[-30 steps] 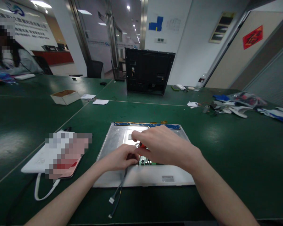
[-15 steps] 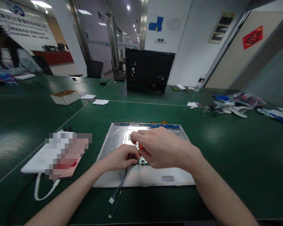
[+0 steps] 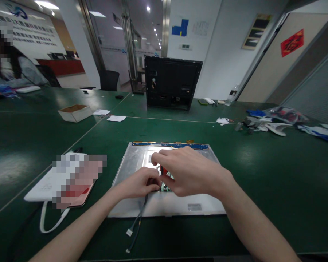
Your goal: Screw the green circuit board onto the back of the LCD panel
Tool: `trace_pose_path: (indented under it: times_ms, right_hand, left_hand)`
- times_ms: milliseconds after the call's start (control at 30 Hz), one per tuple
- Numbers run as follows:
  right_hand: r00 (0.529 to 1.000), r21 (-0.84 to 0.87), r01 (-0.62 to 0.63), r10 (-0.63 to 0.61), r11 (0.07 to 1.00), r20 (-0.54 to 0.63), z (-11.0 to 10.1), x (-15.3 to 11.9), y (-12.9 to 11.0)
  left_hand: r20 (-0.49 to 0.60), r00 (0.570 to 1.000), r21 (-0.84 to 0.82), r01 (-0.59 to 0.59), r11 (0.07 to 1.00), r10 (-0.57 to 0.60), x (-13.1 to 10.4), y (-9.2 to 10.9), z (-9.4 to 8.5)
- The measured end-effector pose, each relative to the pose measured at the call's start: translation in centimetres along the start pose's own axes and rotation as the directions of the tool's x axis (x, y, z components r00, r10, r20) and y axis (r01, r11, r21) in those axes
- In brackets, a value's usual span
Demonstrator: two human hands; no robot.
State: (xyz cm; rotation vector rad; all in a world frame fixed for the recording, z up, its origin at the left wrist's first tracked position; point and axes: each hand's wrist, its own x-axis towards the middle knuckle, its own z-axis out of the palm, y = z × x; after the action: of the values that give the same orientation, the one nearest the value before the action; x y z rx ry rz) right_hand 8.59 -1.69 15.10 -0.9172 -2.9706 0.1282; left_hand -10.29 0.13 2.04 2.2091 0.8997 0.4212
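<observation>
A silver display panel (image 3: 177, 205) lies flat on the green table, with a blue circuit strip (image 3: 191, 146) along its far edge. Over its middle, my right hand (image 3: 187, 171) is closed around a red and black tool handle (image 3: 163, 170), probably a screwdriver; its tip is hidden. Just left of it, my left hand (image 3: 142, 182) has its fingers pressed together at the edge of a small green circuit board (image 3: 166, 187); what they pinch is hidden. Dark cables (image 3: 139, 220) run from beneath my left hand past the panel's near edge, ending in white connectors.
Left of the panel lie a white device (image 3: 43, 185) with a white cable and a pink phone. A black monitor housing (image 3: 173, 83) stands behind. An open box (image 3: 75, 112) is back left, bags and gloves (image 3: 280, 127) right. A person sits far left.
The red and black handle has turned in my right hand, showing more black now. Both hands stay in nearly the same place.
</observation>
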Motion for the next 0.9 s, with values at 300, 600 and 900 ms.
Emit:
trace_pose_path:
  times_ms: [300,600,900]
  right_hand:
    - [0.999,-0.011,-0.037,0.037,0.999,-0.025,0.21,0.21,0.07]
    - [0.999,0.025,0.038,-0.037,0.999,-0.022,0.08,-0.20,0.11]
    - [0.999,-0.022,-0.020,0.020,1.000,-0.034,0.06,0.18,-0.02]
  left_hand:
    - [0.010,1.000,0.006,0.002,1.000,-0.002,-0.05,-0.09,0.03]
    - [0.001,1.000,0.005,0.009,1.000,-0.009,-0.05,-0.01,0.05]
    - [-0.010,1.000,-0.044,-0.013,0.999,0.012,-0.02,-0.49,0.35]
